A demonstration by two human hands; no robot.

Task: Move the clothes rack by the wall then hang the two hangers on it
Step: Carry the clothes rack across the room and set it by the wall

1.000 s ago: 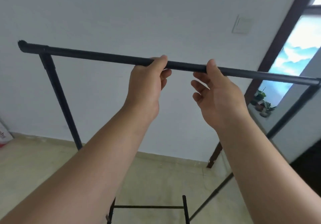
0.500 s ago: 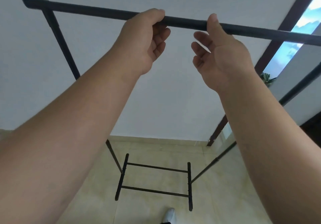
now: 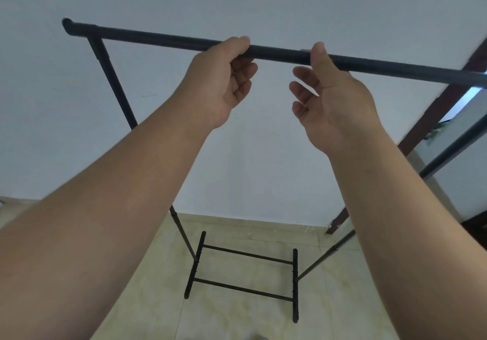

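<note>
One rack [image 3: 163,37] stands near the wall [image 3: 263,160], its top bar running long from 10 o'clock to 3 o'clock. Two hands: the left hand [image 3: 224,81] grasps the bar; the right hand [image 3: 334,102] lays its thumb across it, fingers [image 3: 300,88] loose.

The top bar [image 3: 284,55] of the clothes rack [image 3: 247,254] is cut off by the right edge and is covered where the left hand [image 3: 224,81] wraps it. The left upright [image 3: 117,89] is hidden midway behind the left forearm [image 3: 118,208]. The forefinger of the right hand [image 3: 334,102] cannot be seen behind the bar, so its grip cannot be told.
</note>
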